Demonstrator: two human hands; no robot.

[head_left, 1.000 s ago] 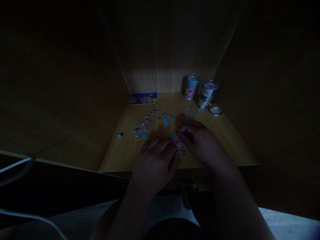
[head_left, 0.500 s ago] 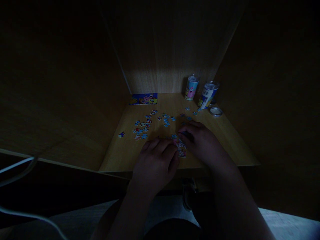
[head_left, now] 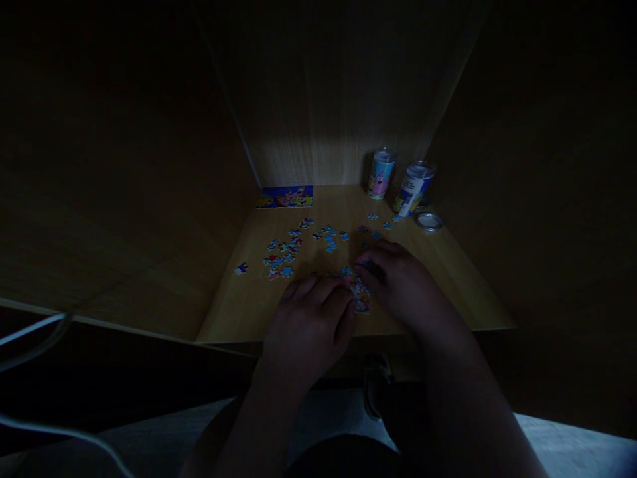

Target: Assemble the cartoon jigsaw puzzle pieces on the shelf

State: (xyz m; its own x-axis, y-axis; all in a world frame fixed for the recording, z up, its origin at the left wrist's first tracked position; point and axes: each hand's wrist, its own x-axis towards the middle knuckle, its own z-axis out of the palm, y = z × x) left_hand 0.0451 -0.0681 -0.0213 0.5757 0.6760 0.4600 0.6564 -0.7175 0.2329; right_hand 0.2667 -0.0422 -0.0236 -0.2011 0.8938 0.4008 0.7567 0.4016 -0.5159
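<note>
A partly joined jigsaw puzzle (head_left: 361, 299) with pink and pale patches lies close to the front edge of the wooden board. My left hand (head_left: 313, 318) is bent over its left part, fingers curled down onto it, hiding much of it. At its upper right, my right hand (head_left: 393, 275) has thumb and forefinger pinched on a small puzzle piece, mostly covered by the fingers. A blue piece (head_left: 347, 271) shows at the top of the joined part. Loose puzzle pieces (head_left: 287, 271) lie scattered beyond my left hand, and a few (head_left: 373, 216) beyond my right.
At the back right stand two clear-topped printed cans (head_left: 381, 174), (head_left: 414, 189), with a round metal-rimmed lid (head_left: 429, 222) beside them. A blue picture card (head_left: 286, 197) lies at the back left. Wooden panels (head_left: 328, 133) enclose the sides and back. A white cable (head_left: 64, 430) hangs at lower left.
Almost nothing differs. Both hands stay in place at the puzzle, and the view has shifted very slightly.
</note>
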